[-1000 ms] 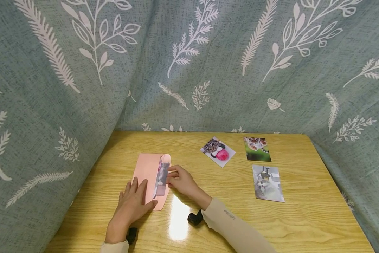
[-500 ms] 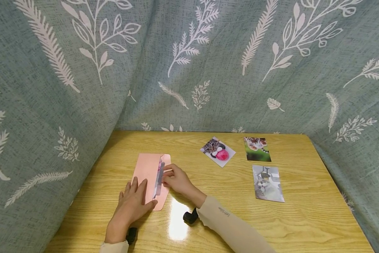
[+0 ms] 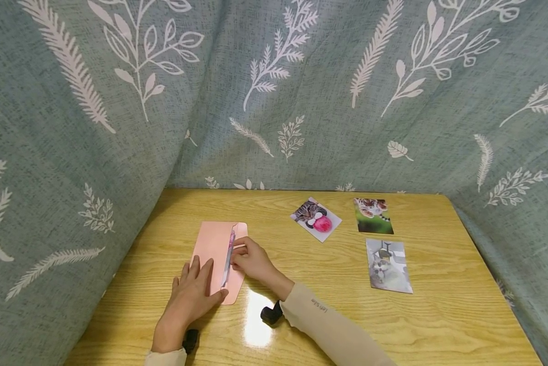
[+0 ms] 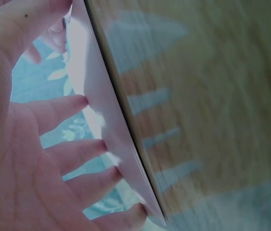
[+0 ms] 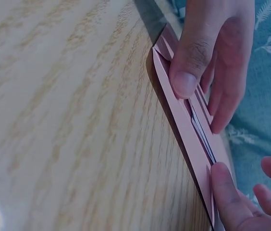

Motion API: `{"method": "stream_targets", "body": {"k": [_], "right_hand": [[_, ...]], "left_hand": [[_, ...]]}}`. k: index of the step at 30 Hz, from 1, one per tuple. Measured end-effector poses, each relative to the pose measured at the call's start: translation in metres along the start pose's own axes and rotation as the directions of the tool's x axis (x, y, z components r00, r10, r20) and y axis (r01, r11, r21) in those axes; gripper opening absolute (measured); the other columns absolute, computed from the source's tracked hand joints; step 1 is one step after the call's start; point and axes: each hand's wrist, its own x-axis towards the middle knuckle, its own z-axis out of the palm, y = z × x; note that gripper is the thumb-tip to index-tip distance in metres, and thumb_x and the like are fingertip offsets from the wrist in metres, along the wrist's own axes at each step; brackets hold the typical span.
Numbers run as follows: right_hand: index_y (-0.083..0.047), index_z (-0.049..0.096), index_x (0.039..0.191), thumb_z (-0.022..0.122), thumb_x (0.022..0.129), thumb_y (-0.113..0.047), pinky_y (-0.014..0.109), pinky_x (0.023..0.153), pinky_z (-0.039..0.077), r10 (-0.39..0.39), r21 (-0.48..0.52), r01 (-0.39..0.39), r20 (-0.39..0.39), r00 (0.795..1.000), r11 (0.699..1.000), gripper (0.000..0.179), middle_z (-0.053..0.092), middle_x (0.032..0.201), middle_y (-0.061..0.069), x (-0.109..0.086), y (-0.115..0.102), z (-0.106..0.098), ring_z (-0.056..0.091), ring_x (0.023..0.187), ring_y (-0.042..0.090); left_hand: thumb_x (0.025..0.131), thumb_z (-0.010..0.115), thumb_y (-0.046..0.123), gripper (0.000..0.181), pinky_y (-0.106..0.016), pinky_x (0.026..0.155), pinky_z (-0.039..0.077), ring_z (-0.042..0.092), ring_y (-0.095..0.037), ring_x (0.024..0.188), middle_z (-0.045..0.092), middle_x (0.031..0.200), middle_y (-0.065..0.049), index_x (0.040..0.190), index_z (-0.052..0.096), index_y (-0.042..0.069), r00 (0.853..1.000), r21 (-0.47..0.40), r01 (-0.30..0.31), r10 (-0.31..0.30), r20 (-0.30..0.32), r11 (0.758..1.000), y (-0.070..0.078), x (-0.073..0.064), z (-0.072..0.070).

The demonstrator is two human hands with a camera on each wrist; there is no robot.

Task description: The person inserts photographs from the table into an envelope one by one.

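A pink envelope lies at the left of the table, its flap turned out to the right. My left hand rests on it with spread fingers, the thumb near the flap's lower end. In the left wrist view my left fingertips touch the envelope's edge. My right hand is over the flap, fingers loosely bent at the opening. A right fingertip touches the edges of photo cards inside the envelope. Only a thin strip of the photo cards shows; the rest is hidden.
Right of the envelope lie three photo cards: a cat with pink bubble gum, a tiger cub and a greyish cat. A patterned blue-green curtain surrounds the wooden table.
My right hand has moved left, and the photo card under its fingers has slid into the envelope until a narrow strip shows. My left hand has stayed in place.
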Motion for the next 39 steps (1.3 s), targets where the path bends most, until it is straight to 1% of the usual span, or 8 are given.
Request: {"method": "stream_targets", "body": {"k": [5,12,16,20,26,32,35,39], "right_hand": [[0.003,0.059,0.123,0.061,0.095,0.003,0.031,0.072,0.06,0.003,-0.042,-0.003,0.006,1.0,0.999,0.027,0.069,0.101,0.016,0.001,0.002,0.001,0.069,0.08,0.018],[0.002,0.061,0.122,0.062,0.095,0.001,0.028,0.072,0.059,-0.013,-0.075,0.014,0.011,1.0,0.997,0.027,0.07,0.103,0.015,0.002,0.004,-0.001,0.068,0.08,0.014],[-0.001,0.061,0.124,0.063,0.096,-0.003,0.026,0.072,0.058,-0.023,-0.152,0.029,0.038,0.999,0.988,0.028,0.07,0.104,0.011,0.0,0.0,-0.008,0.068,0.085,0.012],[-0.003,0.062,0.126,0.065,0.097,-0.01,0.028,0.076,0.057,-0.063,-0.258,0.076,0.058,0.996,0.963,0.03,0.069,0.108,0.007,-0.003,-0.01,-0.019,0.068,0.095,0.018],[0.001,0.061,0.127,0.063,0.1,-0.012,0.035,0.086,0.055,-0.121,-0.347,0.138,0.069,0.99,0.928,0.031,0.068,0.113,0.012,-0.004,-0.024,-0.049,0.066,0.102,0.028],[0.002,0.059,0.13,0.061,0.101,-0.011,0.039,0.092,0.053,-0.167,-0.417,0.172,0.049,0.985,0.892,0.032,0.065,0.12,0.015,0.001,-0.03,-0.093,0.064,0.108,0.03],[0.001,0.058,0.131,0.061,0.101,-0.012,0.041,0.093,0.052,-0.191,-0.474,0.177,0.018,0.981,0.862,0.033,0.064,0.123,0.014,0.007,-0.032,-0.117,0.064,0.109,0.029],[0.002,0.057,0.133,0.06,0.101,-0.011,0.045,0.093,0.051,-0.22,-0.562,0.173,-0.015,0.975,0.809,0.034,0.062,0.128,0.018,0.019,-0.034,-0.151,0.062,0.111,0.031]], "left_hand": [[0.088,0.072,0.051,0.089,-0.079,0.104,0.015,0.013,-0.059,0.142,0.017,0.157,-0.036,0.154,0.037,0.003,1.0,0.006,-0.002,0.002,-0.008,1.0,0.0,0.0,0.001],[0.088,0.072,0.051,0.089,-0.079,0.104,0.015,0.014,-0.059,0.142,0.017,0.157,-0.036,0.154,0.037,0.003,1.0,0.001,-0.001,0.001,-0.004,1.0,0.0,0.0,0.001],[0.088,0.072,0.053,0.091,-0.079,0.104,0.014,0.012,-0.058,0.142,0.016,0.158,-0.035,0.154,0.035,0.003,1.0,-0.005,0.006,-0.006,0.012,1.0,-0.001,-0.001,0.001],[0.088,0.072,0.052,0.09,-0.078,0.105,0.013,0.011,-0.058,0.143,0.016,0.158,-0.035,0.155,0.035,0.003,1.0,-0.006,0.009,-0.009,0.01,1.0,-0.001,-0.001,0.001],[0.087,0.073,0.052,0.092,-0.079,0.105,0.011,0.009,-0.057,0.143,0.014,0.159,-0.034,0.155,0.034,0.004,1.0,-0.025,0.01,-0.01,0.012,1.0,0.0,0.0,0.001],[0.087,0.073,0.051,0.092,-0.079,0.105,0.01,0.007,-0.057,0.144,0.012,0.159,-0.033,0.156,0.033,0.004,1.0,-0.029,0.014,-0.013,0.016,0.999,-0.001,0.001,0.0],[0.087,0.074,0.051,0.093,-0.079,0.105,0.009,0.007,-0.057,0.144,0.012,0.16,-0.033,0.156,0.032,0.004,1.0,-0.028,0.013,-0.013,0.019,1.0,-0.001,0.001,0.0],[0.087,0.074,0.051,0.093,-0.079,0.105,0.01,0.008,-0.057,0.143,0.012,0.159,-0.034,0.156,0.032,0.004,1.0,-0.026,0.01,-0.009,0.018,1.0,-0.001,0.002,0.0]]}}
